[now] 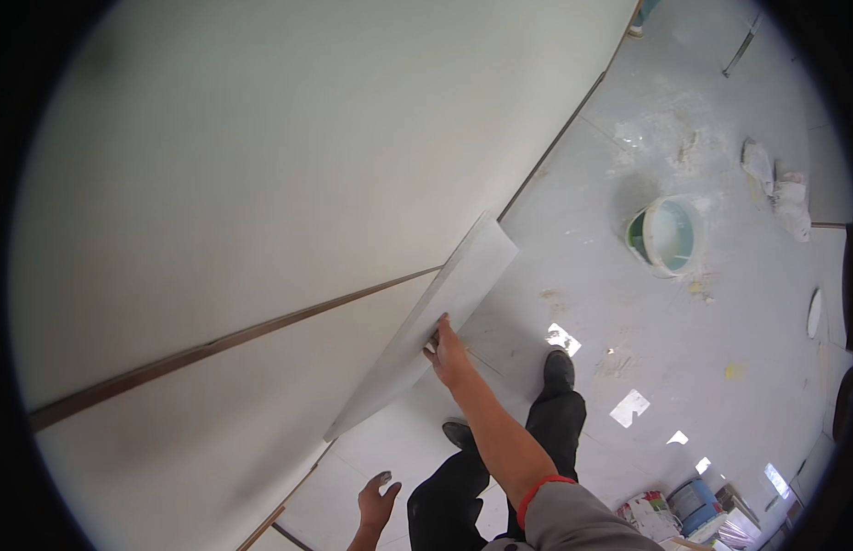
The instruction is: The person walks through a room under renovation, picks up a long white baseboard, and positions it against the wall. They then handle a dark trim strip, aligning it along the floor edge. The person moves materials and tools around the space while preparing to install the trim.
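My right hand grips a long white panel, which leans at a slant along the foot of the pale wall. A thin brown strip crosses the wall and disappears behind the panel. Lower left, my left hand is beside the wall, its fingers curled around a small greyish object too small to make out. My dark shoes stand on the tiled floor by the panel.
A bucket of pale liquid stands to the right on the smudged floor. Crumpled whitish bags lie at the far right, near a dark rod higher up. Several containers sit at lower right. A brown edging runs along the wall's base.
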A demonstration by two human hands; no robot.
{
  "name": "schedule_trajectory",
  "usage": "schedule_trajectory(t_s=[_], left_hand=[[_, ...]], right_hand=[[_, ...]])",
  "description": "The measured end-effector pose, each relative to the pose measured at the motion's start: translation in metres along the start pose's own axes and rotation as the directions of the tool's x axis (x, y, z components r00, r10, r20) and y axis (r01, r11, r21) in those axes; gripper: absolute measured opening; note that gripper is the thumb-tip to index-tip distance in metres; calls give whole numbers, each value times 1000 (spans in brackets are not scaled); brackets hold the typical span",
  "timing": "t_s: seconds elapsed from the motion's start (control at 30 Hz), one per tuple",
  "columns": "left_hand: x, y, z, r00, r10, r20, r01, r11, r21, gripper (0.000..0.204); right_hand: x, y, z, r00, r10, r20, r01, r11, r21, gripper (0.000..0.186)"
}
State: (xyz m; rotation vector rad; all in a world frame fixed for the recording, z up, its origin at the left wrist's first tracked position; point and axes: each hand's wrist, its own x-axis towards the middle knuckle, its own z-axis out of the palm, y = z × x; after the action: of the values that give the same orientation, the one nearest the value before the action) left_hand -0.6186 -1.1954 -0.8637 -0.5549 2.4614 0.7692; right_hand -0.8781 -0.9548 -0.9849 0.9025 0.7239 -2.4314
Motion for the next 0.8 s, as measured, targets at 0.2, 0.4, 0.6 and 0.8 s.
schedule_trajectory(t_s=[0.2, 0.4, 0.6, 0.8], left_hand=[[-95, -10, -28, 999, -47, 18, 45, 996, 79, 43], [-192, -45, -40, 971, -162, 176, 141, 982, 126, 41], [-222, 24, -78, 977, 69, 201, -111, 973, 204, 45], [-199, 67, -107, 925, 304, 229, -318, 948, 28, 44]], right_hand=[[-96, 19, -72, 893, -447, -54, 291, 664, -688, 61], [-271, -3, -130, 938, -339, -73, 241, 787, -568, 40], [-463, -79, -216, 866, -453, -213, 288, 798, -529, 31], [-668, -1, -312, 580, -507, -637, 240, 854, -461, 32]])
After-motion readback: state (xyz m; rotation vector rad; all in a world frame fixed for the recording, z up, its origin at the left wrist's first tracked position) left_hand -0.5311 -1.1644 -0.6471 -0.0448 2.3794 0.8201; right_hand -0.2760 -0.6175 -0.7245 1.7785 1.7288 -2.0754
